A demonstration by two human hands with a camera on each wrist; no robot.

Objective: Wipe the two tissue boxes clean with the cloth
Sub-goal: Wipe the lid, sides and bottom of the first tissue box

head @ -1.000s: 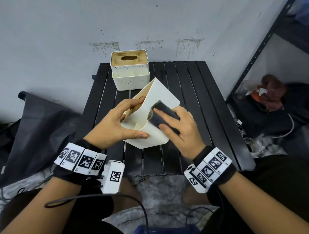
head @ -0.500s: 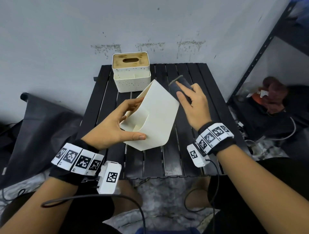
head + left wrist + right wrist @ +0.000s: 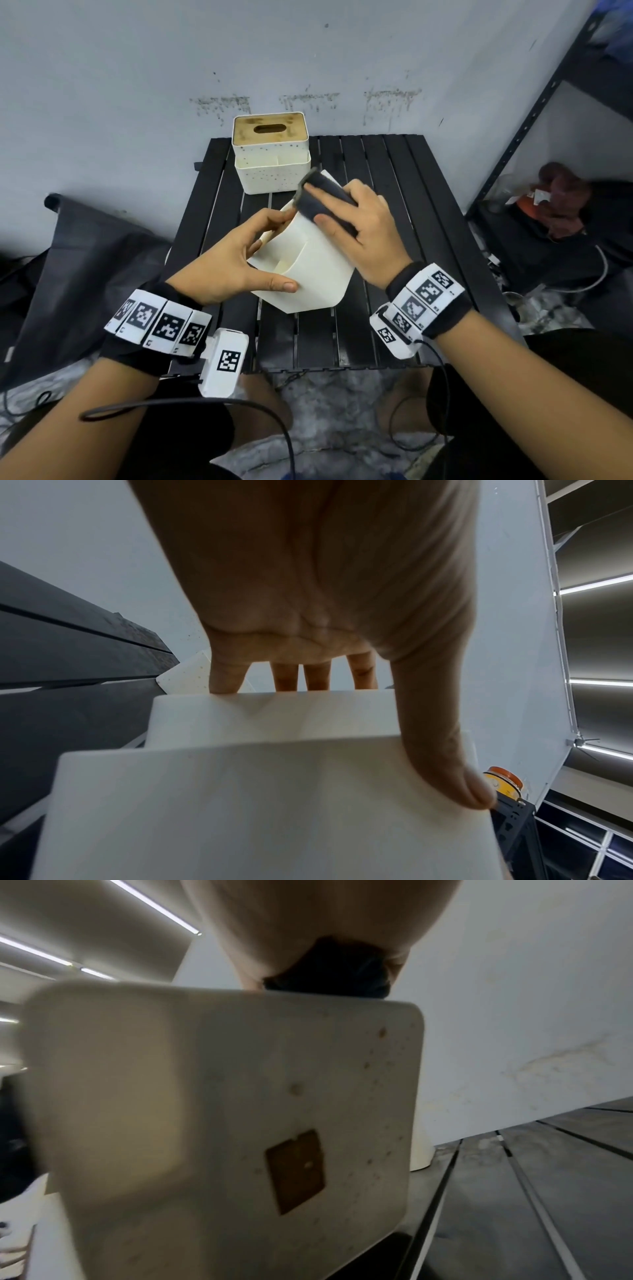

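A white tissue box point(image 3: 318, 274) is tilted above the black slatted table point(image 3: 394, 274). My left hand point(image 3: 239, 260) grips it, thumb on the near face and fingers on the far edge; the left wrist view shows the left hand point(image 3: 308, 588) on the box point(image 3: 240, 804). My right hand point(image 3: 363, 233) holds a dark cloth point(image 3: 322, 202) pressed on the box's upper far corner. In the right wrist view the cloth point(image 3: 329, 966) sits above the box's speckled underside point(image 3: 240, 1123). The second tissue box point(image 3: 270, 154), speckled with a wooden lid, stands at the table's back.
A black bag point(image 3: 85, 257) lies left of the table. A dark metal shelf frame point(image 3: 513, 137) rises on the right, with clutter and cables point(image 3: 561, 205) on the floor beneath it. A grey wall stands close behind the table.
My right hand left the box's near side, lifted the cloth away to the far right, and is now back with the cloth on the box's upper far corner. The left hand kept its grip.
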